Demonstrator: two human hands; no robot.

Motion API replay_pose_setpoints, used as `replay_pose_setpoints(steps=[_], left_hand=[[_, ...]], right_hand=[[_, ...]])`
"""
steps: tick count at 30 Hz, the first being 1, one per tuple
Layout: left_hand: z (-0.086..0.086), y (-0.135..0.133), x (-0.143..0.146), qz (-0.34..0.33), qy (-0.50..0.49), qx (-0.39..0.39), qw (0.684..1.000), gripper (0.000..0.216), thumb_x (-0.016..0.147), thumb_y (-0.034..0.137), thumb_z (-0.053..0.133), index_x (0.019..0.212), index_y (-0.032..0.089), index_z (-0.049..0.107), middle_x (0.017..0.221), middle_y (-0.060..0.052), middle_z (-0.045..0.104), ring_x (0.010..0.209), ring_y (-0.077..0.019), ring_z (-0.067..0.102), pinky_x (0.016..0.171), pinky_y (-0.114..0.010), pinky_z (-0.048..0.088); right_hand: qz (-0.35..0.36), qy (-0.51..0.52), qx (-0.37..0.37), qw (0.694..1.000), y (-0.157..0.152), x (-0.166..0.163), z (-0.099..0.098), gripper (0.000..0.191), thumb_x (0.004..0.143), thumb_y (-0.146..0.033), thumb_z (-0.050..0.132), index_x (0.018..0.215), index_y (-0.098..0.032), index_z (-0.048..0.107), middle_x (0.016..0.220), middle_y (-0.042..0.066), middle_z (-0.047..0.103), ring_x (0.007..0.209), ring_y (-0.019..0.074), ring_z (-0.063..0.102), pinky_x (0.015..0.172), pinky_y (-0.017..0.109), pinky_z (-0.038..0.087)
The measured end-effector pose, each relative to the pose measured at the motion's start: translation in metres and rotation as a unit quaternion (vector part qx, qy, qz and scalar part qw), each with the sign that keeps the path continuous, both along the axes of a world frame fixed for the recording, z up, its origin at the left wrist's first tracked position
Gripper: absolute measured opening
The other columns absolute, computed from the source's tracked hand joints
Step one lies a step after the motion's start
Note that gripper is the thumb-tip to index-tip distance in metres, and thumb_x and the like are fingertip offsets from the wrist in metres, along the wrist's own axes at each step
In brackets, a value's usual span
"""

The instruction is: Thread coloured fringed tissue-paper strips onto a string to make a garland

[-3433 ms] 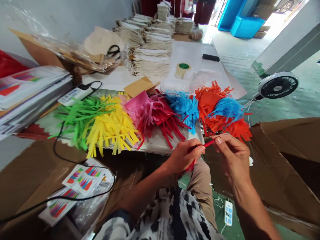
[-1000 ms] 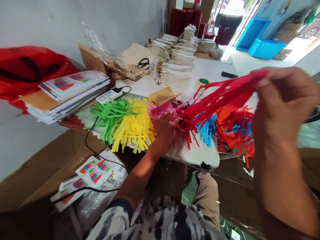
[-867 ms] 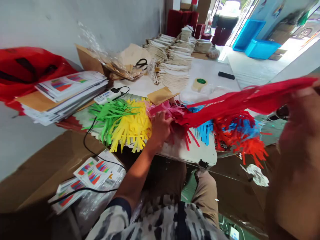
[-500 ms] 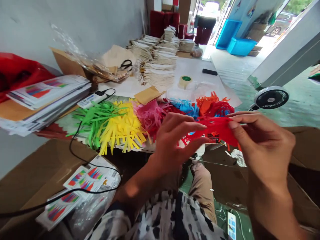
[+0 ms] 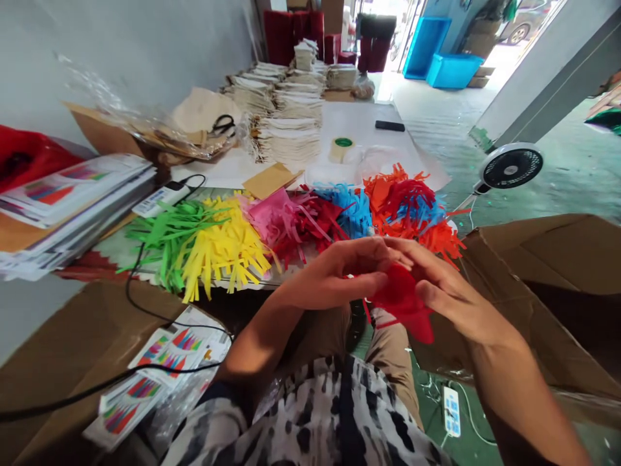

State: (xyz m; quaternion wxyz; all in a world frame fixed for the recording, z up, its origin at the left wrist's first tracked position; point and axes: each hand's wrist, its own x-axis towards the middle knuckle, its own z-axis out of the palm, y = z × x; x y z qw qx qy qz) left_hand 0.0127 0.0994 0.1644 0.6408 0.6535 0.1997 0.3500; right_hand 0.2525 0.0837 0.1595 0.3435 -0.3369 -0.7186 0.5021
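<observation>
Above the person's lap (image 5: 392, 353), just off the near edge of the white counter (image 5: 359, 120), a thin, bright-red fringed sheet (image 5: 407, 307) is held between two bare hands. The left hand (image 5: 337, 278) has its fingers curled about the sheet's left part; the right hand (image 5: 449, 288) clasps the opposite side. Both sets of fingers appear to be grasping it, though the tips overlap and the firmness of each grip cannot be told. The two-handed hold presumably keeps the limp material gathered; a pointed corner and loose strips hang below.

Along the counter's near edge, left to right, lie fringed bundles: bright green (image 5: 162, 236), lemon yellow (image 5: 223, 246), pink (image 5: 269, 217), dark red (image 5: 320, 223), light blue (image 5: 353, 210) and orange-red (image 5: 381, 194). Grouping by colour probably keeps each within easy reach. Stacks of cream sheet-like pieces (image 5: 288, 137) stand farther back, seemingly leaving the front to the bundles. A white fan with a black grille (image 5: 512, 166) stands to the right, likely for cooling.
</observation>
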Motion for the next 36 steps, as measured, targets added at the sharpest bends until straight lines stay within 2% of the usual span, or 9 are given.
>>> replay_pose_setpoints(steps=[3,6,14,19,23,25,29,33,36], left_hand=[[-0.008,0.008,-0.004,-0.036,-0.003,-0.069,0.997,0.026,0.097,0.041,0.071,0.093,0.021,0.054,0.069,0.004,0.051,0.058,-0.0081,0.040,0.054,-0.024,0.034],[-0.015,0.016,-0.006,-0.028,0.002,-0.087,0.996,0.029,0.094,0.041,0.074,0.091,0.019,0.056,0.074,0.003,0.054,0.061,-0.0074,0.045,0.055,-0.022,0.037],[-0.030,0.046,-0.012,-0.020,0.078,-0.113,0.990,0.045,0.087,0.051,0.082,0.109,0.022,0.055,0.068,0.007,0.061,0.049,-0.0066,0.052,0.047,-0.018,0.038],[-0.041,0.075,-0.031,0.104,0.239,0.062,0.963,0.034,0.088,0.045,0.082,0.104,0.020,0.066,0.066,0.005,0.062,0.054,-0.0098,0.056,0.051,-0.022,0.039],[-0.062,0.076,-0.026,0.283,0.364,0.289,0.839,0.030,0.090,0.036,0.080,0.115,0.021,0.071,0.104,-0.007,0.076,0.096,-0.0240,0.071,0.086,-0.036,0.057],[-0.078,0.062,-0.011,0.297,0.348,0.372,0.808,0.041,0.092,0.041,0.077,0.127,0.020,0.067,0.126,-0.012,0.072,0.121,-0.0297,0.066,0.107,-0.046,0.053],[-0.118,0.027,0.026,0.214,0.344,0.420,0.812,0.082,0.087,0.040,0.080,0.158,0.015,0.045,0.155,-0.019,0.055,0.146,-0.0359,0.050,0.128,-0.056,0.036],[-0.152,0.016,0.039,0.252,0.355,0.407,0.803,0.056,0.094,0.011,0.059,0.150,0.015,0.057,0.142,-0.015,0.068,0.134,-0.0282,0.063,0.123,-0.049,0.046],[-0.151,0.023,0.026,0.301,0.329,0.414,0.793,0.036,0.101,0.012,0.053,0.130,0.020,0.072,0.121,-0.009,0.079,0.114,-0.0226,0.072,0.112,-0.043,0.056]], right_hand=[[-0.015,0.036,-0.094,0.995,0.000,-0.001,-0.020,0.034,0.095,-0.054,0.070,0.118,-0.029,0.076,0.102,0.004,0.076,0.087,0.0195,0.071,0.074,0.029,0.058],[-0.071,0.055,-0.133,0.987,-0.001,0.004,-0.033,0.027,0.085,-0.049,0.082,0.083,-0.023,0.073,0.080,0.001,0.068,0.069,0.0155,0.061,0.062,0.026,0.051],[-0.191,0.029,-0.112,0.975,0.014,0.003,-0.036,0.041,0.085,-0.054,0.082,0.074,-0.023,0.058,0.067,-0.003,0.050,0.057,0.0109,0.043,0.050,0.024,0.032],[-0.228,-0.024,-0.028,0.973,0.045,-0.003,-0.063,0.051,0.083,-0.057,0.082,0.067,-0.022,0.048,0.065,-0.005,0.041,0.060,0.0106,0.037,0.054,0.025,0.030],[-0.255,-0.079,-0.023,0.963,0.062,0.000,-0.104,0.045,0.083,-0.057,0.080,0.074,-0.023,0.052,0.066,-0.006,0.046,0.061,0.0118,0.041,0.056,0.025,0.034],[-0.280,-0.125,-0.013,0.952,0.065,0.003,-0.120,0.042,0.084,-0.058,0.078,0.078,-0.023,0.056,0.066,-0.005,0.052,0.059,0.0128,0.045,0.056,0.026,0.035],[-0.305,-0.163,0.006,0.938,0.064,0.005,-0.134,0.038,0.087,-0.058,0.073,0.080,-0.023,0.060,0.061,-0.003,0.058,0.055,0.0149,0.049,0.052,0.027,0.036],[-0.279,-0.126,-0.063,0.950,0.057,0.012,-0.125,0.038,0.081,-0.056,0.081,0.092,-0.024,0.064,0.058,-0.005,0.061,0.048,0.0146,0.051,0.046,0.026,0.037],[-0.226,-0.068,-0.180,0.955,0.048,0.024,-0.105,0.057,0.074,-0.053,0.090,0.116,-0.024,0.064,0.072,-0.003,0.073,0.052,0.0158,0.061,0.048,0.027,0.047]])
